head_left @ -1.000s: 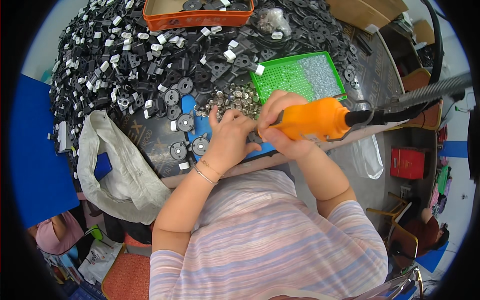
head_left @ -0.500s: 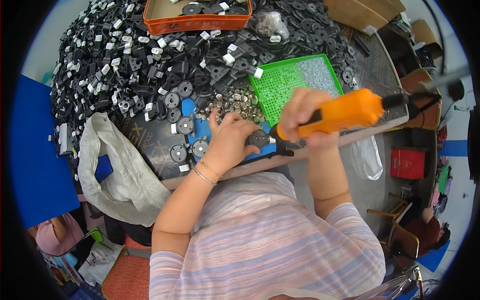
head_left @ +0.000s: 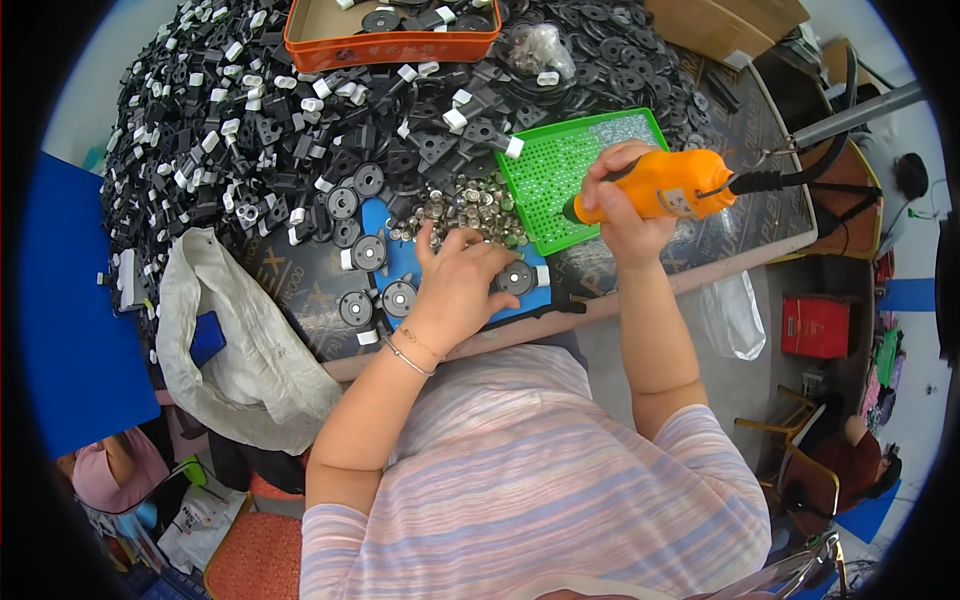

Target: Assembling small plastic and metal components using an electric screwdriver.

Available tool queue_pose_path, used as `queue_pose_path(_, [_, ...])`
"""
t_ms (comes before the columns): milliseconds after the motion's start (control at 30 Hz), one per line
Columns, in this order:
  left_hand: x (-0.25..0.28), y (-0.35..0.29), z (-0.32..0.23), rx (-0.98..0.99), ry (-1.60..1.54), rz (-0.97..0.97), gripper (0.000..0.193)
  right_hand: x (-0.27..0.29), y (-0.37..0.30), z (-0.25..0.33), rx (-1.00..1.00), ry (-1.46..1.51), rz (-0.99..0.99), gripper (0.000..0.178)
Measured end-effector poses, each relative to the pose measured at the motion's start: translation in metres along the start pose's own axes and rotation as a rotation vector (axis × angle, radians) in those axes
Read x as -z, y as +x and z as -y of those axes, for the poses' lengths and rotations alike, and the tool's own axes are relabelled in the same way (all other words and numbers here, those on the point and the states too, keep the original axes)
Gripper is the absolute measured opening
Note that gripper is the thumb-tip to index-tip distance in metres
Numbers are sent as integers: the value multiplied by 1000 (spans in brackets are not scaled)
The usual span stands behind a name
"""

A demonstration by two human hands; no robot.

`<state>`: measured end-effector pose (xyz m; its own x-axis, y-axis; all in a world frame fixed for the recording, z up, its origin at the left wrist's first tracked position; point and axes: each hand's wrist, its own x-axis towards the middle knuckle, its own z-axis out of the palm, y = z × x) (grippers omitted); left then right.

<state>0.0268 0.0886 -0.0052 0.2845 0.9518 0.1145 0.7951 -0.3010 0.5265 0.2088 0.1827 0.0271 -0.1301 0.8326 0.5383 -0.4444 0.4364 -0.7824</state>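
Observation:
My right hand point(head_left: 625, 205) is wrapped round an orange electric screwdriver point(head_left: 668, 185). Its dark tip points down at the near edge of a green perforated tray point(head_left: 548, 185), which holds many small silvery screws point(head_left: 625, 130). On the blue mat point(head_left: 375, 215), my left hand point(head_left: 455, 280) has thumb and forefinger at the edges of a black round disc point(head_left: 517, 278) with a white end piece, steadying it. Several similar discs point(head_left: 399, 298) lie left of that hand. Just beyond its fingers is a pile of small metal fittings point(head_left: 465, 210).
A large heap of black parts with white ends point(head_left: 270, 130) covers the table's far left. An orange tin point(head_left: 395, 50) stands at the back, near a cardboard box point(head_left: 715, 30). A pale cloth bag point(head_left: 230, 350) hangs at left. The screwdriver's cable and a metal spring point(head_left: 860, 115) stretch right.
My right hand has lifted the screwdriver off the disc and carried it away, over the green tray's edge. The disc's centre now shows a bright metal piece. My left hand stays put.

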Motion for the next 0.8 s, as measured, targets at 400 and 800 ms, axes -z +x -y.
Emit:
queue_pose_path(400, [1, -1, -1, 5, 13, 8, 48, -4, 3, 4, -28, -4, -12, 23])
queue_pose_path(800, [0, -2, -1, -4, 25, -26, 44, -41, -22, 35, -48, -52, 395, 27])
